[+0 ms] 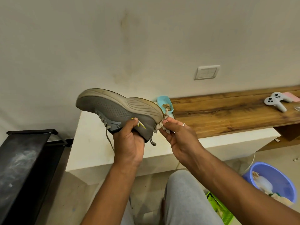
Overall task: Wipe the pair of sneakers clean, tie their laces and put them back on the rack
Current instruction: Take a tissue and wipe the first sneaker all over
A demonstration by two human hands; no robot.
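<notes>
a grey mesh sneaker with a worn off-white ribbed sole [118, 108] is held in the air just below the middle of the view, turned over so the sole faces twelve o'clock, the toe toward ten o'clock and the heel toward four o'clock. the left hand [129, 140] grips it from below at six o'clock, fingers curled into the shoe's opening and the thumb pressed on the side panel beside a yellow-green logo. the loose grey laces [109, 138] hang untied toward seven o'clock. the right hand [180, 137], at four o'clock of the shoe, pinches a small crumpled beige cloth [160, 127] between thumb and curled fingers and holds it against the heel edge of the sole; a silver ring [183, 124] sits on one finger. at eight o'clock of the view stands a black metal shoe rack with a dusty top [24, 159], well apart from the shoe. behind the hands is a low white cabinet [90, 143], and at three o'clock a brown wooden shelf [227, 111] runs along the wall. on the shelf's left end lies a light blue plastic tray [164, 101], just past the heel, and near its right end a pale grey game controller [274, 101]. a white wall switch plate [207, 72] sits at one o'clock. at five o'clock a purple-blue plastic bucket [276, 184] holds pale rags, a bright green plastic crate [217, 207] lies beside it, and a knee in grey trousers [186, 200] fills the bottom.
</notes>
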